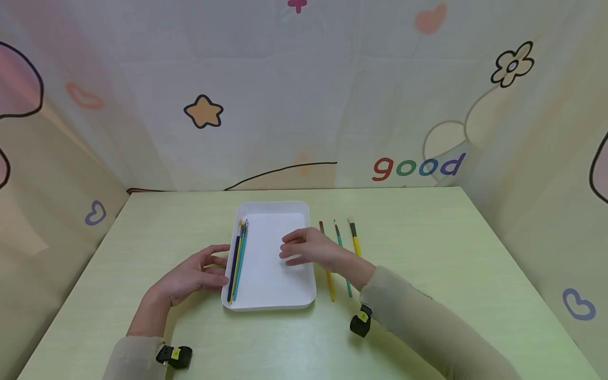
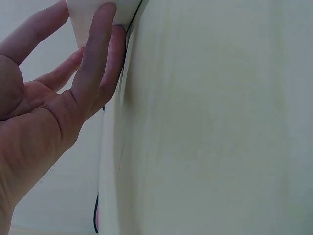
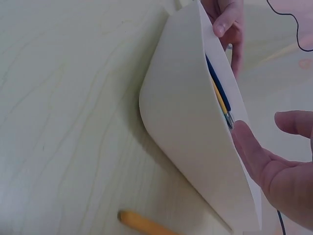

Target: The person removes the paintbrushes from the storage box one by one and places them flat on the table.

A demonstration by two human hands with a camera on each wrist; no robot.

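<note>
A white rectangular tray (image 1: 275, 295) lies on the table with several slim paintbrushes (image 1: 237, 264) lined up along its inner left side, their handles dark blue, yellow and teal. My left hand (image 1: 197, 272) is at the tray's left edge, its lightly bent fingers and thumb resting against the wall and rim. Above the tray's right half hovers my right hand (image 1: 311, 248), fingers loosely spread and holding nothing. To the right of the tray lie three more paintbrushes: an orange-yellow one (image 1: 330, 287), a green-handled one (image 1: 338, 235) and a yellow flat brush (image 1: 355, 244), partly hidden by my right wrist.
The pale wooden table (image 1: 418, 232) extends to both sides of the tray. Behind and beside it hangs a printed cloth backdrop (image 1: 266, 105). Each sleeve has a small black wrist camera (image 1: 360, 323) strapped at its cuff.
</note>
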